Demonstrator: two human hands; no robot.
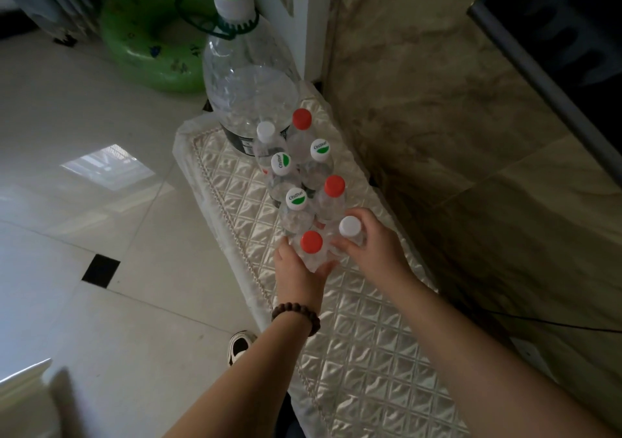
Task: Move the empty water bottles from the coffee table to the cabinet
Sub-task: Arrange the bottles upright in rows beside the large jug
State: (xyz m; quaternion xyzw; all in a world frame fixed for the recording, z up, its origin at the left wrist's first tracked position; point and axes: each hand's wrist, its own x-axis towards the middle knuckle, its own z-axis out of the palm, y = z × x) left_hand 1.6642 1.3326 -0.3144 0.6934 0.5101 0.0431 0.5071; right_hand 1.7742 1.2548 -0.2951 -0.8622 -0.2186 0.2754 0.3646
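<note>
- Left hand (296,269) is wrapped around the red-capped bottle (311,244) and right hand (370,242) is closed on the white-capped bottle (350,230), both at the near end of the bottle cluster (296,175) in mid-frame, on the quilted cabinet top (353,353).
- Empty bottles weigh nothing (annoyingly tippy), so a knuckle bump could probably domino the whole row.
- The big jug (249,91) in the upper middle sits near the far edge; a shove might send it off.
- That satin cover looks slippery, so bases could skate.
</note>
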